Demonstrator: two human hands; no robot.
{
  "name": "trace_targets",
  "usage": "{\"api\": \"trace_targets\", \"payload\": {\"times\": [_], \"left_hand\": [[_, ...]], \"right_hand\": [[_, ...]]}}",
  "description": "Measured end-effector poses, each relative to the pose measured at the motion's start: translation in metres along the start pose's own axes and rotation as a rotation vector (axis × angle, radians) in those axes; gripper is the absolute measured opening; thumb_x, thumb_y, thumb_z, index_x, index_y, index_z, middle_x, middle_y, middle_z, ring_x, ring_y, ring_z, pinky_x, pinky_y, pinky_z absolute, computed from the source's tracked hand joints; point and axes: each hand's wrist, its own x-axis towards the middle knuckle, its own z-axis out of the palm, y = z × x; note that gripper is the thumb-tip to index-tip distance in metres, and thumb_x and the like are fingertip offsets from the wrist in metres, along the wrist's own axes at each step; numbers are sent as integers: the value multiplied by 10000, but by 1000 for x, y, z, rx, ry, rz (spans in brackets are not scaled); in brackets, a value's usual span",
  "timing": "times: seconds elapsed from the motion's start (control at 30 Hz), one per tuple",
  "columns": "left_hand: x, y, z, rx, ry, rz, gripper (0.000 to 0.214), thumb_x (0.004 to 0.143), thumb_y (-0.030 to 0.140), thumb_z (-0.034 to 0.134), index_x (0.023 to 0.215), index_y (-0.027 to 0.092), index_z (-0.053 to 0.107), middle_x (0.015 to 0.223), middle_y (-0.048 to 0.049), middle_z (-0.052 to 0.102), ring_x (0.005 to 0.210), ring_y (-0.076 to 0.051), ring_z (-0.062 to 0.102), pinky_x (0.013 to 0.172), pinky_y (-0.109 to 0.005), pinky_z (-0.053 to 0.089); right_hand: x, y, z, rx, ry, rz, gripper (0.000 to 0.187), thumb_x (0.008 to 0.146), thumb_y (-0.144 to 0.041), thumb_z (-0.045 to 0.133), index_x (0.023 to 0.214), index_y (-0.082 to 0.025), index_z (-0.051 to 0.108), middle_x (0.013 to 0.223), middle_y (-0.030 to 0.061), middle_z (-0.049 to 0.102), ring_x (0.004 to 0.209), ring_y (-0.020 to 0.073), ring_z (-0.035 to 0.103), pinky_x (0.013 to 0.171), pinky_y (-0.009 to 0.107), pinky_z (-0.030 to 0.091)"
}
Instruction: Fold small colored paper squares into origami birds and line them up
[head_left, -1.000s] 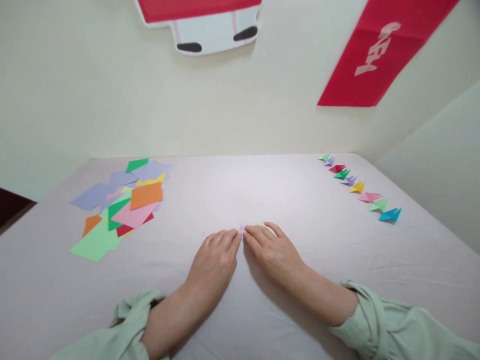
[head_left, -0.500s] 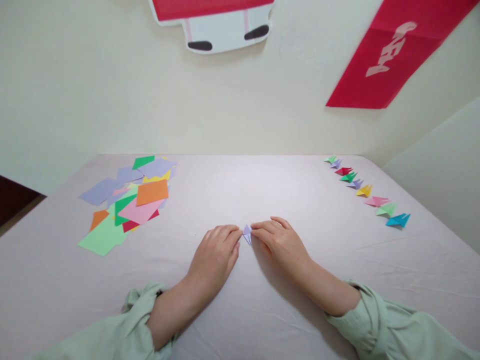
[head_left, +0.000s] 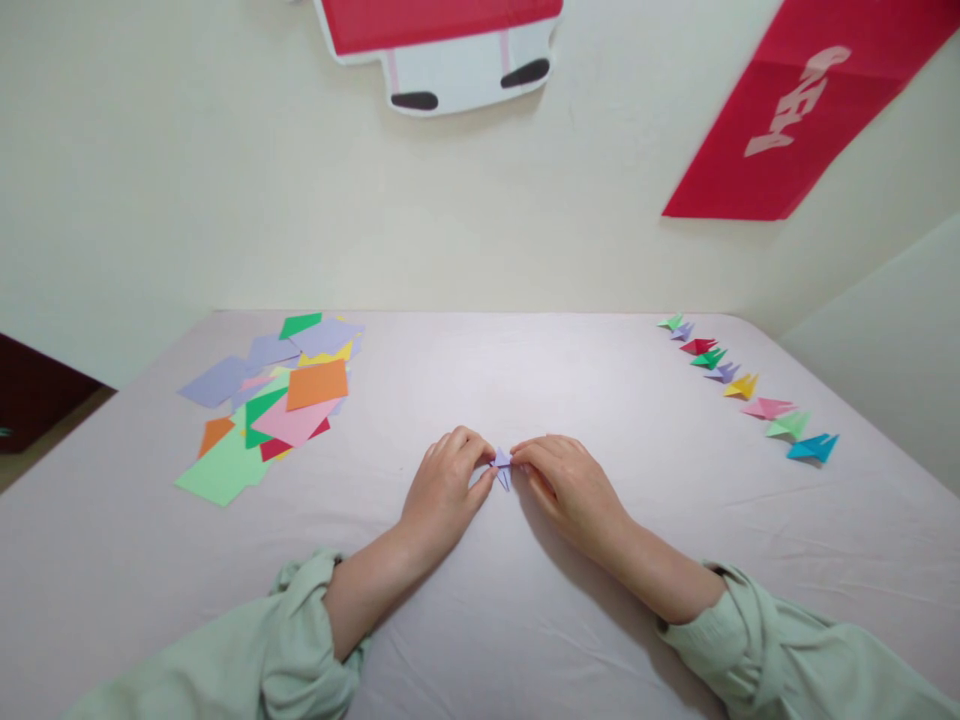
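A small folded lilac paper (head_left: 502, 462) lies between the fingers (head_left: 484, 450), midway between the side edges of the pale table (head_left: 495, 375). The left hand (head_left: 444, 488) pinches its left tip; the right hand (head_left: 576, 488) touches its right, grip unclear.

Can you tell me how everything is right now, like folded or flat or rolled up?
Lilac paper: folded small, pointed
Left hand: pinching the paper's left side
Right hand: fingertips at its right side, grip unclear
Paper sheets: unfolded, overlapping
Paper figures: folded, in a row
Sleeves: rolled up
Cloth: spread out, lightly creased
Red banner: hanging, creased
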Motion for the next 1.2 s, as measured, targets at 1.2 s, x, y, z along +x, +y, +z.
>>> {"api": "trace_targets", "payload": {"times": [1.2], "left_hand": [[15,-5,-3,-582,61,-185,134,803,146,553,930,185,567,886,6,631,782,-125,588,762,-267,476]], "right_hand": [[28,-5,6,580,45,252,218,906,-252,483,779,-178,643,693,-3,607,650,142,534,603,242,405]]}}
